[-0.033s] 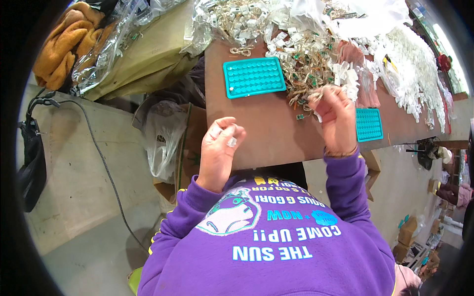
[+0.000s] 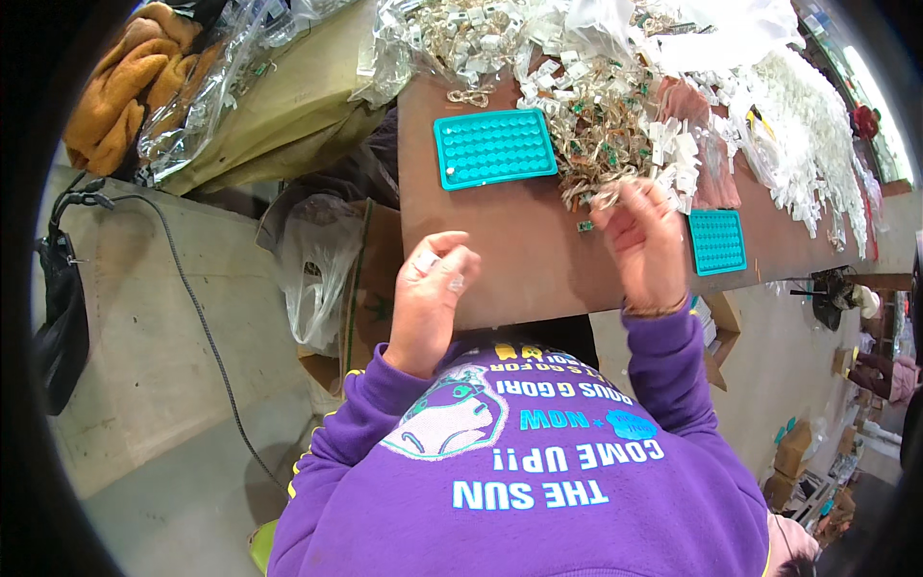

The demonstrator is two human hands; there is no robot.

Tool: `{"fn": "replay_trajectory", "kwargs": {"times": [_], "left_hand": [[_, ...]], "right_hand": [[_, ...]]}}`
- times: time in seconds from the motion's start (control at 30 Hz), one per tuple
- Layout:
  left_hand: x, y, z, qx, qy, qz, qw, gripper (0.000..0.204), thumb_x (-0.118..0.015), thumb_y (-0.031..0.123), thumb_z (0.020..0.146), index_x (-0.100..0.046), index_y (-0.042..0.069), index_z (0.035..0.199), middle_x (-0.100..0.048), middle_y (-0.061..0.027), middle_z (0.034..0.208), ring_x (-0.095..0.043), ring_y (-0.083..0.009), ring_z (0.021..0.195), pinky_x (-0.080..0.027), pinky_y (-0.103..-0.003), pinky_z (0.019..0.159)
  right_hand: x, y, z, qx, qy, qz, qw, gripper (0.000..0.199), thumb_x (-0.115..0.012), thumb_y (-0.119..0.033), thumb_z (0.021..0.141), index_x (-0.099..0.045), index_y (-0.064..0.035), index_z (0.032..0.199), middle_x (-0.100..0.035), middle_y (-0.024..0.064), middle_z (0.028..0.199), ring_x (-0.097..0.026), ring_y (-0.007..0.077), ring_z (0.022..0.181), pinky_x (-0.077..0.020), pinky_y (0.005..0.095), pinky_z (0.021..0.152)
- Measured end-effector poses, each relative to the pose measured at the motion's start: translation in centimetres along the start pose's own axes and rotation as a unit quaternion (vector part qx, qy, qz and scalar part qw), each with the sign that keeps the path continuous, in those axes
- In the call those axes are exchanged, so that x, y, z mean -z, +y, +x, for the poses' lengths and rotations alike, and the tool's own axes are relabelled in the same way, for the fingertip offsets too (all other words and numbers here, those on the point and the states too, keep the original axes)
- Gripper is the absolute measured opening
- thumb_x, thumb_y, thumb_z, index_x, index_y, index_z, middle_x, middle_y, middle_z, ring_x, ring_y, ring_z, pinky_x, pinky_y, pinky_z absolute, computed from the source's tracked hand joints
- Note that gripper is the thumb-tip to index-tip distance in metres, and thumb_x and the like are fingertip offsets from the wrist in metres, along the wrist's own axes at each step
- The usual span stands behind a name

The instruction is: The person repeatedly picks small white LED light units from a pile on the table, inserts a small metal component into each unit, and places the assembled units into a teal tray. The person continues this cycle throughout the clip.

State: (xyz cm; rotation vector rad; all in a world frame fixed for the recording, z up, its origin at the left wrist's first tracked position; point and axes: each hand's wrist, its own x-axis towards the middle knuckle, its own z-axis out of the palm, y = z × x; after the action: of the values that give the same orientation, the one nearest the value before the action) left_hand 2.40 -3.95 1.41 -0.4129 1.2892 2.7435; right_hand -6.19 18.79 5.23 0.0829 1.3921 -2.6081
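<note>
Head view: we curl our left hand (image 2: 428, 308) round a small white piece (image 2: 456, 283), apparently securing it; our right hand (image 2: 649, 255) pinches tan wire (image 2: 605, 199) by the heap (image 2: 606, 125), presumably placed for reach.

White piece (image 2: 426, 261) partly hidden by the left fingers (image 2: 440, 239), shape unclear

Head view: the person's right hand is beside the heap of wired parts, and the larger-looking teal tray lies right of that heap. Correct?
Not quite: the head view shows the larger-looking teal tray left of the heap of wired parts. The right hand is beside the heap.
</note>
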Motion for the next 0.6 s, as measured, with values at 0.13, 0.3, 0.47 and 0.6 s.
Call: {"fn": "replay_trajectory", "kwargs": {"times": [0.13,0.3,0.47,0.6], "left_hand": [[-1.4,-1.1,-0.6,0.049,-0.042,0.071,0.995,0.031,-0.058,0.01,0.096,-0.052,0.0,0.125,-0.061,-0.0044,0.101,-0.055,-0.0084,0.083,-0.045,-0.021,0.073],[-2.2,-2.2,0.4,0.018,-0.057,0.036,0.998,0.029,-0.059,0.013,0.096,-0.055,0.0,0.122,-0.062,-0.0021,0.102,-0.057,-0.0063,0.086,-0.045,-0.019,0.072],[-2.4,-1.9,0.4,0.016,-0.024,0.057,0.998,0.023,-0.058,0.012,0.097,-0.059,0.001,0.117,-0.063,0.0003,0.101,-0.058,-0.0041,0.09,-0.046,-0.019,0.073],[-2.4,-1.5,0.6,-0.002,-0.026,0.086,0.996,0.025,-0.058,0.01,0.097,-0.058,0.0,0.119,-0.063,-0.0005,0.102,-0.057,-0.0045,0.089,-0.046,-0.02,0.073]], "right_hand": [[-1.0,3.9,-2.9,-0.073,-0.003,0.063,0.995,0.008,-0.056,-0.011,0.096,-0.059,-0.005,0.1,-0.068,0.0079,0.097,-0.069,0.0194,0.09,-0.0559,0.0312,0.082],[-1.6,5.2,-4.1,-0.058,0.007,-0.019,0.998,0.007,-0.058,-0.01,0.096,-0.058,-0.0045,0.099,-0.067,0.0087,0.097,-0.068,0.0178,0.09,-0.0556,0.0322,0.083],[-1.8,4.8,-4.4,-0.028,0.017,-0.089,0.996,0.005,-0.059,-0.008,0.095,-0.057,-0.0039,0.096,-0.066,0.0076,0.092,-0.065,0.0139,0.084,-0.0533,0.0292,0.08],[-1.6,4.5,-4.1,-0.045,0.01,-0.113,0.993,0.007,-0.061,-0.01,0.094,-0.057,-0.0045,0.095,-0.065,0.0061,0.089,-0.063,0.0121,0.08,-0.0531,0.0282,0.078]]}}
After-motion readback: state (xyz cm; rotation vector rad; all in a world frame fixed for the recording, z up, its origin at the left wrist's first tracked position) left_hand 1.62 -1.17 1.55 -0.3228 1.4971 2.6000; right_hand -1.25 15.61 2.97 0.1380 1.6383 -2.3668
